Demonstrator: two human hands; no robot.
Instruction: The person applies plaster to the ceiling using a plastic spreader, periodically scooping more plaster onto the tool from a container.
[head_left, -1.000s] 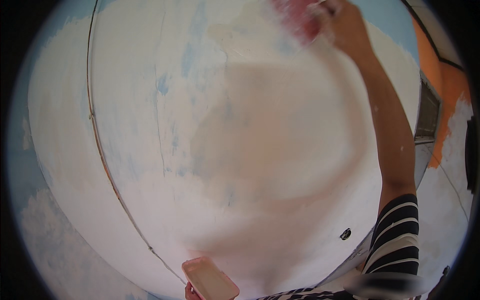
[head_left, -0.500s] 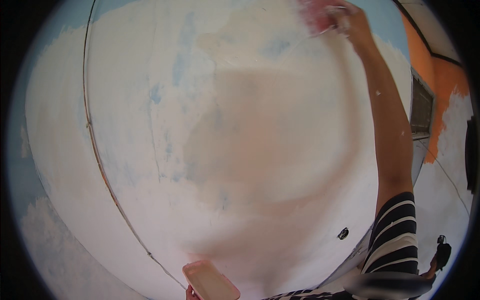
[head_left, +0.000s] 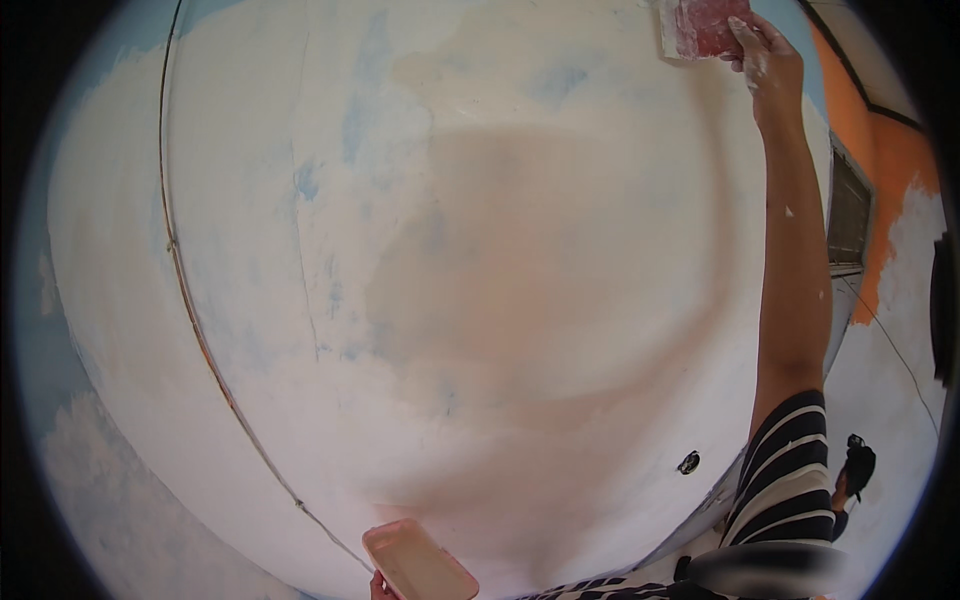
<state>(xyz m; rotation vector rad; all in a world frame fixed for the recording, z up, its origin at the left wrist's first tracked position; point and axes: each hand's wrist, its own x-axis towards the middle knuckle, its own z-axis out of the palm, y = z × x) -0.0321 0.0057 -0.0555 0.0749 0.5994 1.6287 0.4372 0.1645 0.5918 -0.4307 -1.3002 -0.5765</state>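
Observation:
My right hand (head_left: 775, 72), spotted with white filler, is raised high and closed on a red, flat-bladed putty scraper (head_left: 708, 28). The pale edge of the scraper lies at the wall (head_left: 520, 260), near the top right. Whitish filler covers most of that wall, with light blue paint showing through in patches. At the bottom, my left hand (head_left: 379, 588) grips the side of a shallow pink tray (head_left: 447, 555); only some fingers show. Smooth off-white filler lies inside the tray.
A thin cable (head_left: 181, 275) runs down the wall on the left. Low on the right is a small dark round opening (head_left: 688, 463). Farther right are a framed window (head_left: 849, 210), an orange wall area (head_left: 885, 160) and another person (head_left: 858, 470) in a dark cap.
My right hand has moved right and slightly down with the scraper, which is less blurred now. The left hand and tray have barely shifted. The other person has moved a little left and up.

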